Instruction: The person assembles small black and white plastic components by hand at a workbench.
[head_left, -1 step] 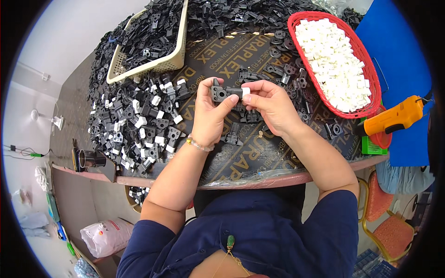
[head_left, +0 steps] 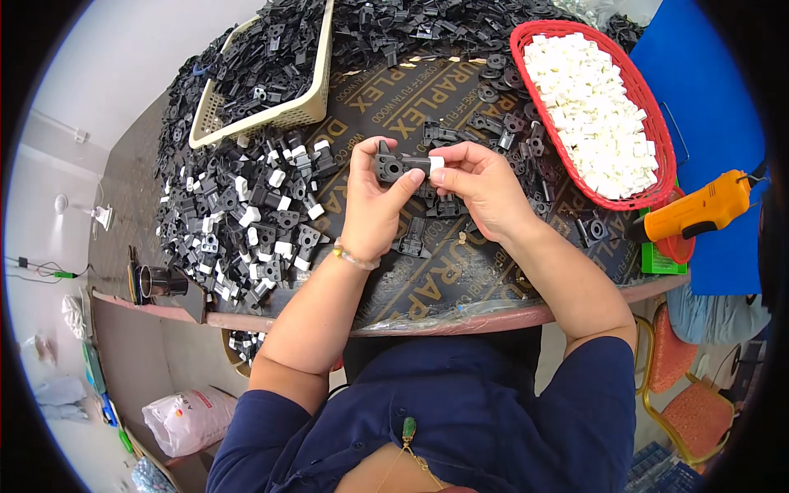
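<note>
A metal cup [head_left: 162,282] sits at the edge of the counter [head_left: 460,86], left of the cream basket [head_left: 288,112] and nearer the person. The basket holds black parts, and a heap [head_left: 394,25] of the same spreads behind it and to its right. Just on its near side lies a pile [head_left: 246,215] of black parts, many with white ends. Right of the basket and nearer the person, the left hand [head_left: 374,189], a bracelet [head_left: 355,258] at its wrist, keeps a narrow grip on a black part [head_left: 388,167], which is held above the counter between both hands. A white cap [head_left: 436,163] is at the part's right end, pinched in the right hand's [head_left: 486,189] thumb-and-finger grip; I cannot tell how fully it is seated. Loose parts [head_left: 486,123] lie farther right of the cream basket, then a red basket [head_left: 667,152] full of white pieces [head_left: 588,115]. Farthest right from the cream basket are a green box [head_left: 660,263], an orange tool [head_left: 707,205] and a blue board [head_left: 690,74].
</note>
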The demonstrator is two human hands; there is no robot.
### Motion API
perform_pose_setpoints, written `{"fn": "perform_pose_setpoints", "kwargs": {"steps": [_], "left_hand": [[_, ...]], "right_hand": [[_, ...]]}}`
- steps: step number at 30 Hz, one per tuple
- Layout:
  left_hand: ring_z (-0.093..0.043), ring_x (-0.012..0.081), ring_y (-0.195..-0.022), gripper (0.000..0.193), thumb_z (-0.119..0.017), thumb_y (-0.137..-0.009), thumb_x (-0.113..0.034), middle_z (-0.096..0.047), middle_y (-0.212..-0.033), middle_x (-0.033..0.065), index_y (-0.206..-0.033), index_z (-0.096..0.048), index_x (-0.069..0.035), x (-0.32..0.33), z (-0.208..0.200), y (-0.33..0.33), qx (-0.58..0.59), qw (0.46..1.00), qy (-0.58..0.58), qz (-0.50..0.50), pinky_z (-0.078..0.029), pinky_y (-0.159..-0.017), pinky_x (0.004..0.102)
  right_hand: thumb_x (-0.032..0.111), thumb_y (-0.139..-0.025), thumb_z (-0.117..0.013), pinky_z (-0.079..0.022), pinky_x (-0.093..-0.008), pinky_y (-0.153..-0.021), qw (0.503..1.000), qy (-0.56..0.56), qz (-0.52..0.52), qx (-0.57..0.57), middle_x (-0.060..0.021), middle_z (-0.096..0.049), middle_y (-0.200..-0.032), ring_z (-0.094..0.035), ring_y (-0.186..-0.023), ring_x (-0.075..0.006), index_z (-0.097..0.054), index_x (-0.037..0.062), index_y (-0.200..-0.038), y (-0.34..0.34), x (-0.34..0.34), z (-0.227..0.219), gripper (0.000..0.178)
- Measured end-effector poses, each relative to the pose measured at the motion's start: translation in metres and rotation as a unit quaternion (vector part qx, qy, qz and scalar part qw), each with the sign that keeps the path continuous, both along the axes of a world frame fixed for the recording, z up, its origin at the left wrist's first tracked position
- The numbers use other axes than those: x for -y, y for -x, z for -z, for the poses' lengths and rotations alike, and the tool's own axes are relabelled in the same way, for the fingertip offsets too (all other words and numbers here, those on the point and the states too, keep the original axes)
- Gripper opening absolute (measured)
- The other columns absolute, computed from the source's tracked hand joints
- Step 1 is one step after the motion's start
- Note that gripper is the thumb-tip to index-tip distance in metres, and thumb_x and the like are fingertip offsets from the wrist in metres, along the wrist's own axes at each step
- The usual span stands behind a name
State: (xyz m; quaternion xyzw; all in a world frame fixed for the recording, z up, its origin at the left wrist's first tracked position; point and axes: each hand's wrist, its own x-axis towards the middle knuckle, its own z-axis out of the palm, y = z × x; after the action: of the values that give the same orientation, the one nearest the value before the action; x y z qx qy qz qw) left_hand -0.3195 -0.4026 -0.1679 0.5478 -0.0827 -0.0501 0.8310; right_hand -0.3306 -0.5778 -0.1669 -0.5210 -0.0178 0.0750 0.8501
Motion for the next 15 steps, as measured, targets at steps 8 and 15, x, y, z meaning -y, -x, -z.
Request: {"fn": "perform_pose_setpoints", "kwargs": {"steps": [8, 15], "left_hand": [[-0.058, 0.0121, -0.093, 0.077, -0.071, -0.088, 0.002, -0.055, -0.110, 0.0064, -0.149, -0.028, -0.015, -0.015, -0.002, -0.004, 0.058, 0.990, -0.097, 0.082, -0.052, -0.079, 0.0259], [-0.060, 0.0207, -0.098, 0.084, -0.070, -0.091, -0.032, -0.057, -0.116, 0.0135, -0.158, -0.020, -0.026, -0.010, 0.007, -0.002, -0.018, 0.960, 0.189, 0.205, -0.053, -0.086, 0.0348]], "right_hand": [[-0.002, -0.081, -0.076, -0.052, -0.0293, -0.090, 0.988, 0.115, -0.095, 0.031, -0.0103, -0.068, -0.109, -0.063, -0.099, -0.0134, -0.063, -0.0018, -0.120, -0.005, 0.013, -0.009, 0.040], [0.011, -0.065, -0.089, -0.034, -0.0374, -0.113, 0.928, 0.194, -0.249, 0.200, -0.0118, -0.037, -0.156, -0.044, -0.135, -0.0195, -0.038, 0.0024, -0.149, -0.014, 0.008, -0.038, 0.098]]}}
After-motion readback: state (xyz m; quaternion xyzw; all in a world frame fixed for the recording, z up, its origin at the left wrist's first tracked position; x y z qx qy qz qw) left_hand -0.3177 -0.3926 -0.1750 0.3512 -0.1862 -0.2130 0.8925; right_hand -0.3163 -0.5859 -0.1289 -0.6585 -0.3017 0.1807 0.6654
